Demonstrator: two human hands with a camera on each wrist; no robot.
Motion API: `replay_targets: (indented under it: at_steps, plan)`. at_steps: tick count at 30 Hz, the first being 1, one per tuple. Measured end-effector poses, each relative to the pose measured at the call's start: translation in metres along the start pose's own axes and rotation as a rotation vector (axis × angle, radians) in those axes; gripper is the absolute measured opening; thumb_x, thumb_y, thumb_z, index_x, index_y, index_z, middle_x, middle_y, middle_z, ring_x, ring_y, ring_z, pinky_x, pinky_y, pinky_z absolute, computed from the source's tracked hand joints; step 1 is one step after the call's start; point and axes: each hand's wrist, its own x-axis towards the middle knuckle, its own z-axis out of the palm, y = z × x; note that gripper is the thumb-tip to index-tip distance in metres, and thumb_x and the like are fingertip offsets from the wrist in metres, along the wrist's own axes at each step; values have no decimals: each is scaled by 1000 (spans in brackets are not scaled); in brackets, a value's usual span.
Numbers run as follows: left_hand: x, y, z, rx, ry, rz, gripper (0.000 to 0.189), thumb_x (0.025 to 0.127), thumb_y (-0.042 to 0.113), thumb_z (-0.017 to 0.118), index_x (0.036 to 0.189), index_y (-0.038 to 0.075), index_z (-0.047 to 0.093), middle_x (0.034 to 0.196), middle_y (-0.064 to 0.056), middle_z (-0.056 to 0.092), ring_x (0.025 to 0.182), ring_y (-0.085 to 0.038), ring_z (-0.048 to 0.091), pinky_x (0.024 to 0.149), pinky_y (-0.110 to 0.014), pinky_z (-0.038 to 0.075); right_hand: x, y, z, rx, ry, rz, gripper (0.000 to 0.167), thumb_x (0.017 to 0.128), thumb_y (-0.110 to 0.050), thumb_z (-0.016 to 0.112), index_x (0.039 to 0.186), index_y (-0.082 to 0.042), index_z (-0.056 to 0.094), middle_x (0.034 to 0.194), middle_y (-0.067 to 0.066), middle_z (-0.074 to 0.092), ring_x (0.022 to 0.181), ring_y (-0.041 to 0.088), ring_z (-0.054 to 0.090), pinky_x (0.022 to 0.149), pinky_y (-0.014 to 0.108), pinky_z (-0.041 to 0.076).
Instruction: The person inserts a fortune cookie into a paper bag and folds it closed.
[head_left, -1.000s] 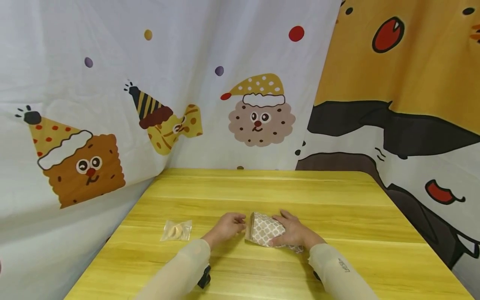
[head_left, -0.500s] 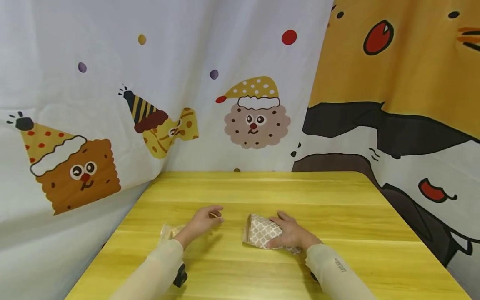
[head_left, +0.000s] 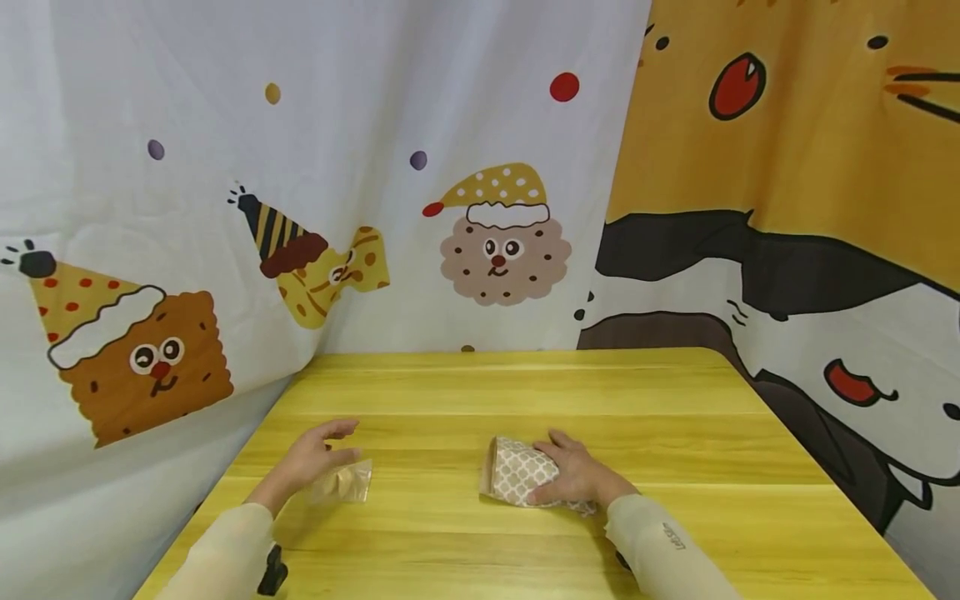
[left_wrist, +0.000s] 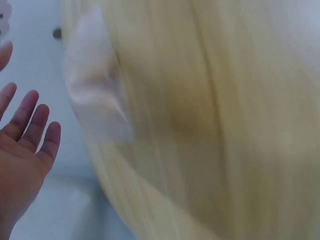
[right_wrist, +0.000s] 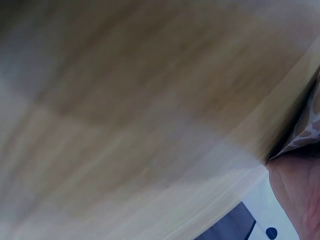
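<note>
My right hand (head_left: 576,477) grips a tan paper bag (head_left: 517,468) with a white lattice pattern, thumb at the near side and fingers at the far side. The bag lies on its side, its open end facing left. In the right wrist view only a corner of the bag (right_wrist: 306,127) shows, beside part of the palm. On the left, my left hand (head_left: 309,457) is over the table with fingers spread, holding nothing. Partly behind its thumb is a small clear plastic packet (head_left: 351,482) with a pale beige piece inside. The left wrist view shows that packet (left_wrist: 97,82) blurred, right of the straight fingers.
A wood-grain table (head_left: 525,383) carries both things. Behind it and along the left hangs a white curtain (head_left: 360,100) printed with cartoon biscuits. A printed animal cloth (head_left: 787,167) hangs at the right. Dark straps (head_left: 273,571) sit under the left wrist.
My left hand has moved left, away from the bag's open end to the plastic packet, and its fingers have spread. The right hand keeps its hold on the bag. The head view has shifted slightly.
</note>
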Motion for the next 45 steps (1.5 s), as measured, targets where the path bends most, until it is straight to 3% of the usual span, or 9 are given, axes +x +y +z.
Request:
replay_targets:
  at_steps: [4,9,12,17,24,28,31,37,45]
  plan:
    - [-13,-16,-12,29,-36,-28,64,92,24,72,144,-5,46,143,-26,47,132,-47,38,105,-65,31,1,0,1,-3,2,0,98,71,-53,86,150,-12,44,161,21,18,144,48,16,106,67,29]
    - [-27,-31,-19,56,-91,-84,75,87,26,78,144,-7,44,144,-29,44,132,-52,36,101,-63,38,1,1,2,2,7,6,98,70,-53,86,150,-12,45,161,20,18,144,48,16,106,67,29]
    - [-32,-38,-20,62,-120,-107,80,84,25,81,144,-8,42,143,-31,45,130,-52,40,100,-60,41,1,1,2,5,11,5,98,70,-52,87,149,-12,45,161,20,18,143,50,16,106,69,27]
    - [-36,-47,-15,82,-115,-126,81,79,26,85,142,-6,46,141,-30,47,131,-51,39,105,-62,34,0,-1,1,7,9,0,97,71,-52,86,149,-11,45,161,21,18,143,53,15,106,70,26]
    - [-37,-53,-9,214,-85,-9,74,76,21,87,134,-8,54,127,-23,58,119,-45,52,99,-58,42,-2,-5,-1,-9,-1,8,98,71,-53,85,150,-12,44,161,20,18,144,50,15,106,70,26]
    - [-36,-52,-7,302,-73,54,67,76,21,87,129,-8,58,112,-10,62,106,-34,59,91,-54,48,-3,-5,-1,-8,-6,15,97,71,-52,85,150,-13,44,161,19,18,144,49,16,105,70,27]
    - [-35,-50,-5,325,-69,64,63,76,21,87,126,-7,61,104,-4,62,98,-26,59,86,-46,50,-3,-3,0,-9,-7,19,97,71,-53,85,150,-13,44,161,20,17,143,52,15,105,72,25]
    - [-33,-45,0,251,-16,42,45,80,11,80,119,-6,65,92,-1,58,86,-17,54,71,-29,49,-3,1,2,-16,-2,4,98,72,-55,84,150,-11,44,161,21,17,140,58,15,104,74,23]
    - [-24,-33,1,106,-14,-6,37,87,6,73,121,-7,64,96,-5,58,84,-19,53,64,-28,47,-2,1,2,-12,-4,7,99,71,-56,84,151,-13,43,162,20,16,143,54,13,106,72,22]
